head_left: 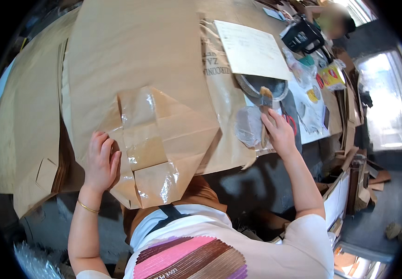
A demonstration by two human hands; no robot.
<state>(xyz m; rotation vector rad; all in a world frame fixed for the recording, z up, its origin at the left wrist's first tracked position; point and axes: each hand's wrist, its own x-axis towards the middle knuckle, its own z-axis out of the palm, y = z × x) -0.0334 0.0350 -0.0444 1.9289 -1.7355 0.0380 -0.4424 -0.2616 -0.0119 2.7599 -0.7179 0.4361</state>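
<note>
A large brown paper bag (133,51) lies before me, its near end folded into a flat diamond shape with shiny wet-looking patches (166,186) on the flaps. At the left edge of that folded end, my left hand (101,160) is closed with curled fingers on the paper. My right hand (280,135) grips a brush (266,98) to the right of the bag, bristles pointing away from me. Just beyond the brush is a round basin (280,89), partly covered by a pale flat board (254,49). A clear plastic-covered lump (248,126) sits left of the brush handle.
Another stack of brown paper bags (36,116) lies at the left, overhanging the table edge. Red-handled scissors (291,123) are beside my right hand. Farther right are a black basket (302,37) and a yellow package (332,76). A person (335,21) is at the far right.
</note>
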